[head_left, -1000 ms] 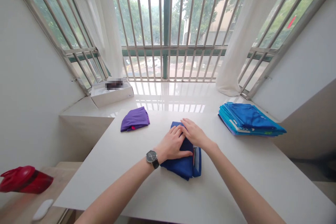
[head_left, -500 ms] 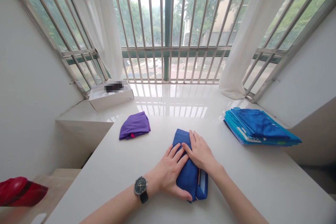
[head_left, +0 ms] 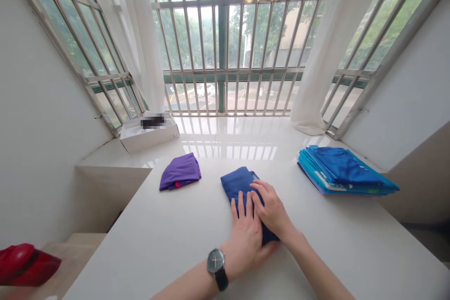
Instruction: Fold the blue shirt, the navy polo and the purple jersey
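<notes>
Now that its far end has been swung leftward and its pale-lined edge hidden, the blue cloth (head_left: 236,183) on the counter (head_left: 168,234) seems further tidied, pressed by the left hand's (head_left: 248,235) spread, ungripping fingers; any pinch by the right hand (head_left: 272,208) cannot be told.

Left hand (head_left: 247,235) and right hand (head_left: 272,207) rest on the folded blue cloth (head_left: 236,183); purple cloth (head_left: 180,171) lies left, cloth stack (head_left: 346,168) right.
</notes>
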### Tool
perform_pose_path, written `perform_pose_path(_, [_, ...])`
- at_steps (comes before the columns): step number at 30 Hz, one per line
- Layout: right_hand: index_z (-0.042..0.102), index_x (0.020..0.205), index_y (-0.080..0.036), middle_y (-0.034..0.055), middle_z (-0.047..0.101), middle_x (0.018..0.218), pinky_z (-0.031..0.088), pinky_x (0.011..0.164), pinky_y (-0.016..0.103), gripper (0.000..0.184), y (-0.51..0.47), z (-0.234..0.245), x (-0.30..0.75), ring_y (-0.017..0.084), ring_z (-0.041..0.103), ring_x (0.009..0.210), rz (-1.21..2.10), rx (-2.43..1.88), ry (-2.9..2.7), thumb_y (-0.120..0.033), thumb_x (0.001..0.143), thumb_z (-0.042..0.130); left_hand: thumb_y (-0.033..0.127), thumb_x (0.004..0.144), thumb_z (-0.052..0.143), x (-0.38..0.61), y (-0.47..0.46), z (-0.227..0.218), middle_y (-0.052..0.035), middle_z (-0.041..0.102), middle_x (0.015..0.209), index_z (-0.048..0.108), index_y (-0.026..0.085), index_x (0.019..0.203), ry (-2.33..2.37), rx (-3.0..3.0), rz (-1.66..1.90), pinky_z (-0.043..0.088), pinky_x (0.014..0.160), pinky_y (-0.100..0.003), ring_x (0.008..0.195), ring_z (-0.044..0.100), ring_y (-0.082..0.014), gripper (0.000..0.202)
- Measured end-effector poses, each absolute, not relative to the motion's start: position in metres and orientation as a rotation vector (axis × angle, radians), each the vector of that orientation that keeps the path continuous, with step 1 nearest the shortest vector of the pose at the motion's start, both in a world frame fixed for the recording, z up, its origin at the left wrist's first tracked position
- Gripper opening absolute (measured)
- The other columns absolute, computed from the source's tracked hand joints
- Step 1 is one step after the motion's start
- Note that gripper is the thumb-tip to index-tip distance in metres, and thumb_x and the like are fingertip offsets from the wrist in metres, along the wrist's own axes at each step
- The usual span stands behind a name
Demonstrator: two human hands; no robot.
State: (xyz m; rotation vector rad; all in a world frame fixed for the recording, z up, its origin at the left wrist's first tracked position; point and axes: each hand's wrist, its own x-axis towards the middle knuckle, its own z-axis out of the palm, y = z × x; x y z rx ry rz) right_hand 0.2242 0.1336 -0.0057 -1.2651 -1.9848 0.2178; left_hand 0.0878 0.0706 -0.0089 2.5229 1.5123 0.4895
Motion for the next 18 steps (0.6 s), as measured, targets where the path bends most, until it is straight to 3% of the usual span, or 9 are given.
perform_pose_path(2, [0.066, 0.108, -0.018, 0.0116, 0.066, 0.115, 0.051, 0.099, 0.044, 0.028, 0.131, -0.009, 0.228, 0.024, 0.061, 0.108, 0.221, -1.263, -2.035, -0.027, 0.098, 0.041, 0.072, 0.083, 0.049, 0.086, 0.07, 0.008, -0.0271, 0.033, 0.154, 0.032, 0.008, 0.151, 1.411, 2.571, 0.367, 0.026, 0.11, -0.065, 0.138, 0.032, -0.0486, 0.095])
perform_pose_path(4, [0.066, 0.106, -0.019, 0.0106, 0.067, 0.111, 0.053, 0.095, 0.043, 0.027, 0.13, -0.011, 0.233, 0.023, 0.062, 0.104, 0.217, -1.241, -2.101, -0.024, 0.098, 0.041, 0.065, 0.081, 0.057, 0.075, 0.079, 0.027, -0.0234, 0.053, 0.138, 0.049, 0.011, 0.139, 1.314, 2.609, 0.245, 0.04, 0.102, -0.056, 0.122, 0.052, -0.042, 0.08])
perform_pose_path(7, [0.066, 0.107, -0.021, 0.0097, 0.066, 0.111, 0.054, 0.092, 0.041, 0.023, 0.129, -0.01, 0.238, 0.023, 0.062, 0.102, 0.238, -1.18, -2.194, -0.022, 0.096, 0.046, 0.04, 0.096, 0.045, 0.051, 0.104, 0.046, -0.0093, 0.071, 0.102, 0.067, 0.02, 0.107, 1.309, 2.604, 0.246, 0.049, 0.088, -0.042, 0.094, 0.066, -0.0266, 0.031])
perform_pose_path(9, [0.065, 0.108, -0.021, 0.0089, 0.066, 0.112, 0.054, 0.093, 0.038, 0.021, 0.129, -0.007, 0.238, 0.021, 0.062, 0.103, 0.272, -1.101, -2.248, -0.021, 0.095, 0.048, 0.03, 0.098, 0.041, 0.037, 0.121, 0.043, -0.0086, 0.069, 0.111, 0.065, 0.021, 0.108, 1.396, 2.613, 0.419, 0.047, 0.095, -0.041, 0.105, 0.063, -0.025, 0.028])
perform_pose_path(13, [0.066, 0.107, -0.022, 0.008, 0.067, 0.111, 0.055, 0.091, 0.035, 0.019, 0.13, -0.003, 0.236, 0.02, 0.063, 0.102, 0.244, -0.98, -2.297, -0.021, 0.093, 0.052, 0.04, 0.094, 0.05, 0.022, 0.139, 0.012, -0.0124, 0.041, 0.153, 0.046, 0.019, 0.14, 1.35, 2.714, 0.569, 0.031, 0.115, -0.046, 0.141, 0.036, -0.0298, 0.051])
perform_pose_path(18, [0.068, 0.109, -0.02, 0.0104, 0.069, 0.115, 0.053, 0.097, 0.043, 0.023, 0.127, -0.005, 0.222, 0.025, 0.063, 0.109, -0.011, -1.118, -2.244, -0.018, 0.092, 0.052, 0.048, 0.095, 0.045, 0.027, 0.138, -0.013, -0.0117, 0.034, 0.157, 0.038, 0.02, 0.148, 1.449, 2.666, 0.533, 0.026, 0.118, -0.048, 0.144, 0.031, -0.0302, 0.061])
